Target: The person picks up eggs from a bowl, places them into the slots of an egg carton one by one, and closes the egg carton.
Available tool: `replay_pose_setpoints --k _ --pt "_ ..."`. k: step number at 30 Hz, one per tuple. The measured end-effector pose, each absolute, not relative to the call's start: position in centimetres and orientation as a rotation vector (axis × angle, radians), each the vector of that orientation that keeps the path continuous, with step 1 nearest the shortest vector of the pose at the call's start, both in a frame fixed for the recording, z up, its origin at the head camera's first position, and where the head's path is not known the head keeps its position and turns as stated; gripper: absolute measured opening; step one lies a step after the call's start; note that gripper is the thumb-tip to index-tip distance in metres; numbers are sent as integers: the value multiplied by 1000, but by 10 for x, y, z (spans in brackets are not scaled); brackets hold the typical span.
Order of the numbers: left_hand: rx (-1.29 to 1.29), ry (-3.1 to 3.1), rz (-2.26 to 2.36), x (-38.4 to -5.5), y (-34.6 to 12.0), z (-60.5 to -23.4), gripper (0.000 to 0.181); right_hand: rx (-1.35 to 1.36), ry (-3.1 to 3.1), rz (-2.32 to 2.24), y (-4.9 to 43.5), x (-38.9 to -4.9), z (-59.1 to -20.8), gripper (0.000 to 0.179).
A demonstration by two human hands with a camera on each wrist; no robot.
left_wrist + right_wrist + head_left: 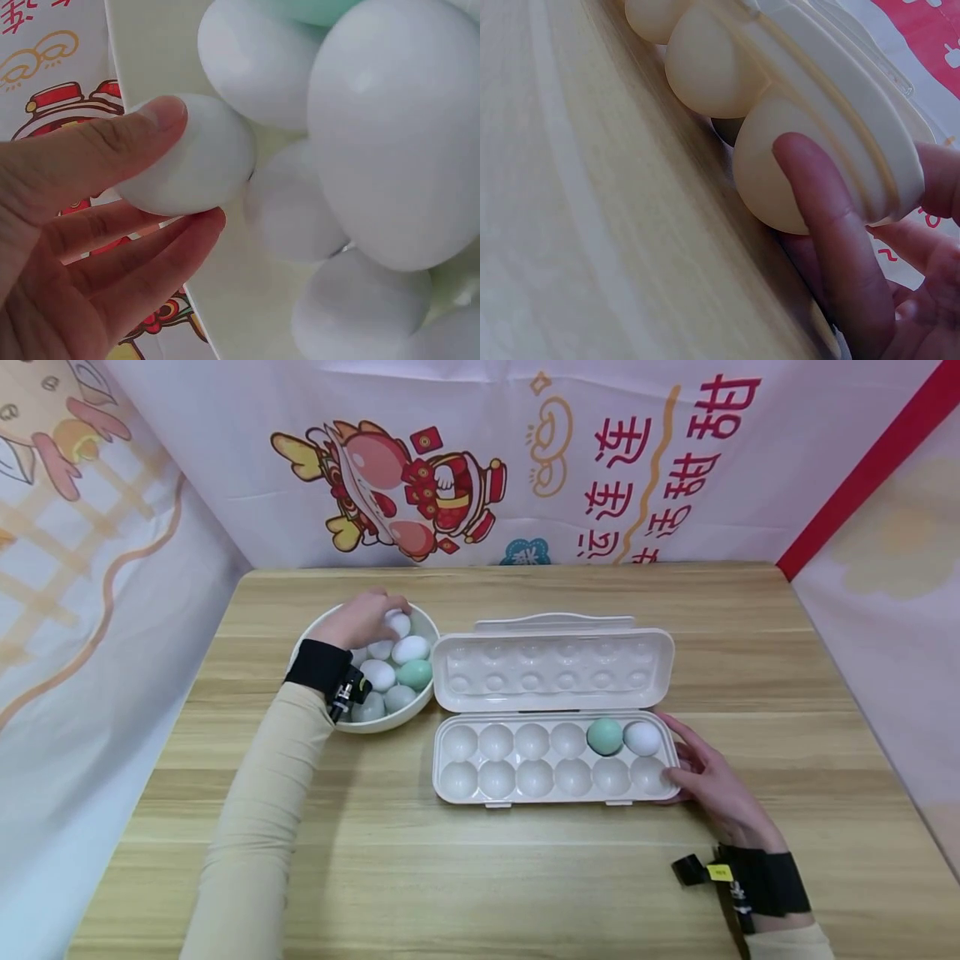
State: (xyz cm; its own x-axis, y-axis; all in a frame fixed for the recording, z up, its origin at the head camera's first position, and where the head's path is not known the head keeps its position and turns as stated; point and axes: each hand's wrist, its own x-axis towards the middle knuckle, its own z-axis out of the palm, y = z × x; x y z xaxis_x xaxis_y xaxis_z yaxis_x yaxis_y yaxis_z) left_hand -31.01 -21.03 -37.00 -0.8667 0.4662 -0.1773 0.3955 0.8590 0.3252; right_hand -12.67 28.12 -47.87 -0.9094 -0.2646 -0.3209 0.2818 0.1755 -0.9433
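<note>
My left hand (362, 620) reaches over the far side of a white bowl (390, 720) heaped with white, pale grey and green eggs. In the left wrist view, its thumb and fingers pinch a white egg (199, 154) beside the bowl's wall. To the right lies an egg carton (517, 802), its lid (551, 693) folded back. A green egg (604, 737) and a white egg (642, 738) sit in the back row at its right end. My right hand (708, 781) grips that right end, thumb (821, 217) against an outer cup and the other fingers around the side.
The bowl and carton stand side by side on a wooden table (480, 885). A printed cloth (487, 410) hangs along the table's back edge, and more cloth (892, 568) covers the sides.
</note>
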Motion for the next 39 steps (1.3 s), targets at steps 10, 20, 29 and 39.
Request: replay_pose_setpoints --k 10,20,29,39 --pt "724 2807 410 -305 -213 -357 38 4 2045 -1790 280 -126 -476 79" --pt "727 2793 388 -294 -212 -341 38 0 2071 -1766 281 -126 -476 79" --pt "694 2802 369 -280 -209 -334 39 32 2038 -1781 281 -125 -476 79" --pt "783 2851 330 -266 -205 -332 39 45 2011 -1792 282 -125 -477 79"
